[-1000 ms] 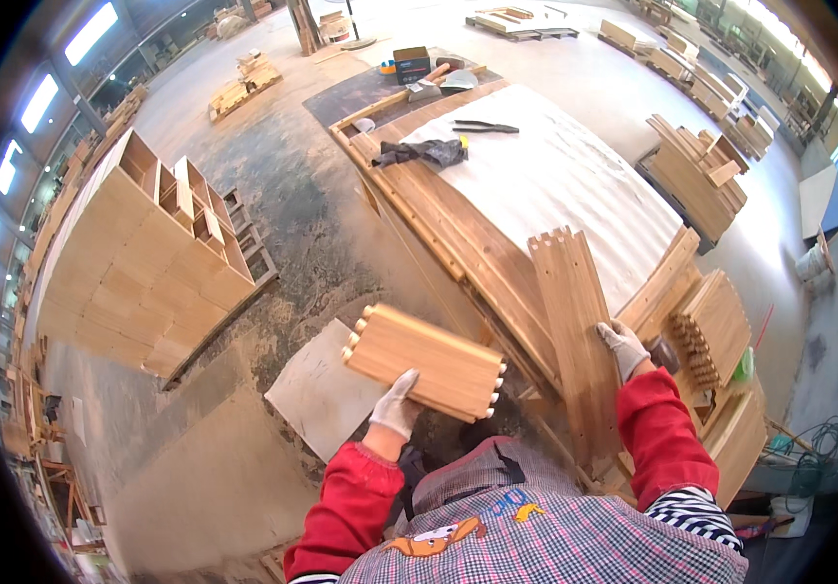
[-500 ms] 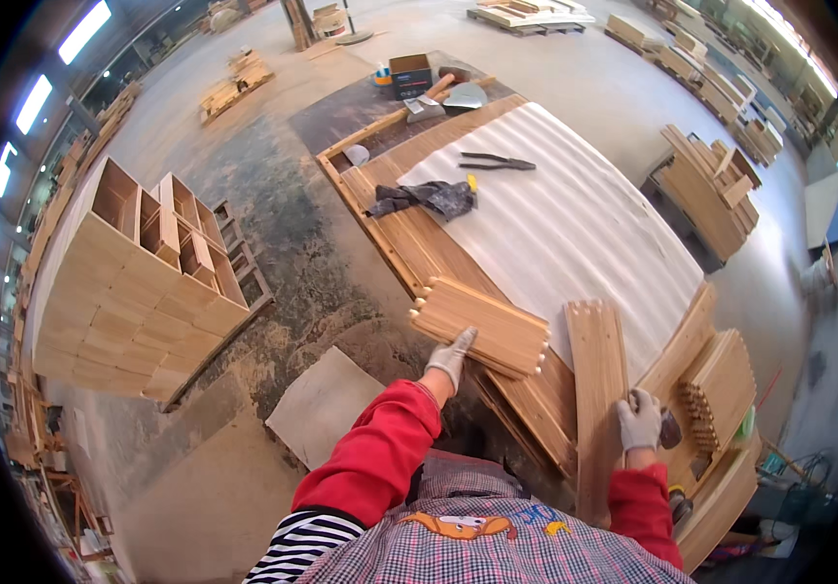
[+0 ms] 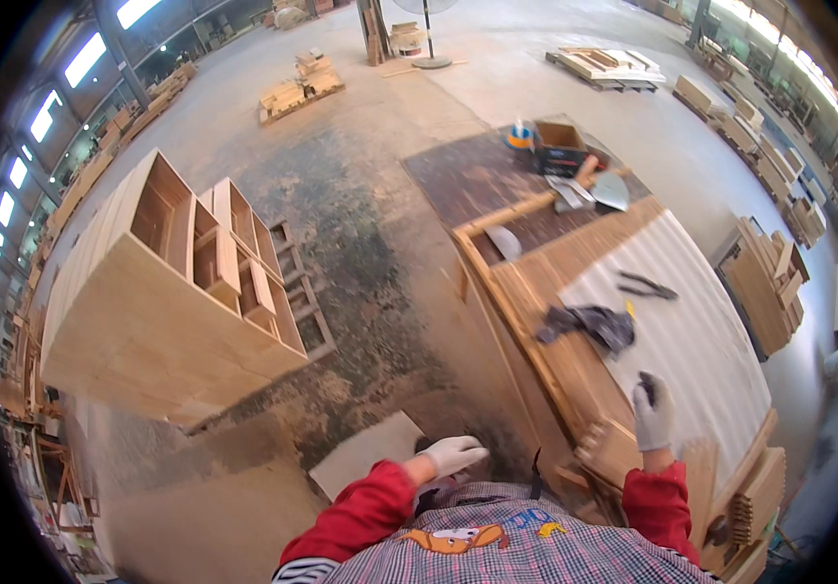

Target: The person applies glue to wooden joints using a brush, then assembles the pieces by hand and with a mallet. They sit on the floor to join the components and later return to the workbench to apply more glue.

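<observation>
My left hand (image 3: 453,455), in a pale glove, is in front of my apron, off the workbench. Its fingers are stretched loosely to the right, and nothing shows in them. Over the bench edge is my right hand (image 3: 655,419), also gloved, with fingers curled in; something dark shows at the fingertips, too small to name. Beside its wrist lies a short wooden panel (image 3: 610,454) with dowels along its end. A dark crumpled cloth (image 3: 589,328) and black-handled pliers (image 3: 647,285) lie farther up the bench, the pliers on a white foam sheet (image 3: 706,341).
An open box (image 3: 560,146), a blue-and-white bottle (image 3: 518,135) and a scraper-like plate (image 3: 611,192) stand at the bench's far end. Stacked wooden pieces (image 3: 755,496) are at the right. A wooden drawer cabinet (image 3: 171,311) rests on a pallet to the left.
My left hand has let go of the dowelled panel and drawn back to my apron. My right hand has left the long board and moved up over the bench. The view has turned left.
</observation>
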### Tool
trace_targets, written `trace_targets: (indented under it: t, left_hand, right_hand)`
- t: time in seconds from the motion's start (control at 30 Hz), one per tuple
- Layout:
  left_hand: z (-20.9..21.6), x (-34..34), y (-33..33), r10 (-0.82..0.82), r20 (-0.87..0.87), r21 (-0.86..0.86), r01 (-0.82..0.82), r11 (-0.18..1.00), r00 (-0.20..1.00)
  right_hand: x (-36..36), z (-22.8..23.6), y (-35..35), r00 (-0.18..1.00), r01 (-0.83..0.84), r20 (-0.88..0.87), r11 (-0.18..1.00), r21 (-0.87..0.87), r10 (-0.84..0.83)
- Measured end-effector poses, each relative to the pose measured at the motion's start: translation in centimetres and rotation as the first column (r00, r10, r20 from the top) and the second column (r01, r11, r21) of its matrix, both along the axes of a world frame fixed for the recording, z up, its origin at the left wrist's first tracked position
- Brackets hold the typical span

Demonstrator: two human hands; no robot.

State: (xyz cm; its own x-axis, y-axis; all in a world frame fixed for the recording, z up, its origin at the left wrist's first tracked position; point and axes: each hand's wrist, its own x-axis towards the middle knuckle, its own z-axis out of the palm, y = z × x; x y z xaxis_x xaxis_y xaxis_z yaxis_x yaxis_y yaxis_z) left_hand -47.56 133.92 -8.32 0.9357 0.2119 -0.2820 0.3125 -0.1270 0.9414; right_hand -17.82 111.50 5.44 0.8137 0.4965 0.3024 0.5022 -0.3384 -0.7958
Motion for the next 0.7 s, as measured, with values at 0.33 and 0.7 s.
trace_targets:
  t: [0.33, 0.7]
  left_hand:
    - [-1.4, -7.4, 32.4, 0.744, -0.252, -0.615, -0.696, 0.370, 0.619]
    - [-14.3, -13.1, 59.2, 0.638, -0.763, -0.337, -0.907, -0.254, 0.105]
  right_hand:
    - [-3.9, 5.0, 37.5, 0.913, -0.402, 0.030, 0.910, -0.103, 0.406]
    - [5.7, 7.8, 78.9, 0.861, -0.484, -0.134, 0.871, 0.084, 0.491]
